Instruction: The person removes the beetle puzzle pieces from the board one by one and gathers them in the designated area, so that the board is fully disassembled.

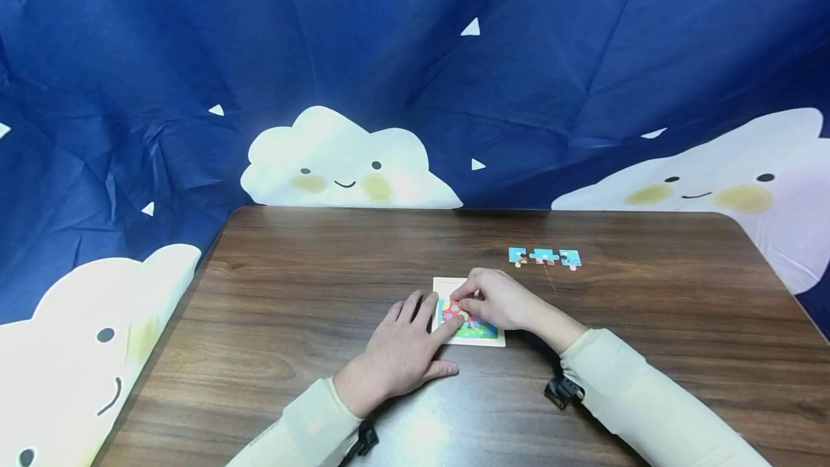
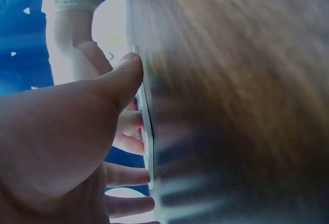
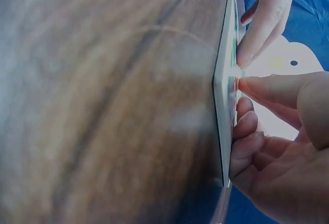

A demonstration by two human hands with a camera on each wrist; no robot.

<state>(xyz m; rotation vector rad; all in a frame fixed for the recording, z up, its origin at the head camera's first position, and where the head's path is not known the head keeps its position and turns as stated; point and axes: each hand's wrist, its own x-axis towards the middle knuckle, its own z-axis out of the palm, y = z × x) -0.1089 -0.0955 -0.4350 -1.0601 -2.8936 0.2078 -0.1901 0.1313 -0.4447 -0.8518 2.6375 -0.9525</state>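
Note:
A small jigsaw puzzle board [image 1: 481,341] with a pale frame lies flat on the table, showing a red, green and blue picture. My left hand [image 1: 403,349] is spread at the board's left side, with straight fingers; its index fingertip touches the picture. From the right, my right hand [image 1: 502,300] reaches over the board and pinches a red puzzle piece [image 1: 447,306] between thumb and index finger at the picture's upper left. In the right wrist view the thumb's tip meets the board's surface and the other fingers are curled. The hand partly covers the picture.
Three loose blue puzzle pieces [image 1: 544,256] lie in a row on the brown wooden table [image 1: 311,258], behind and right of the board. A dark blue curtain [image 1: 519,92] with printed clouds hangs behind the table.

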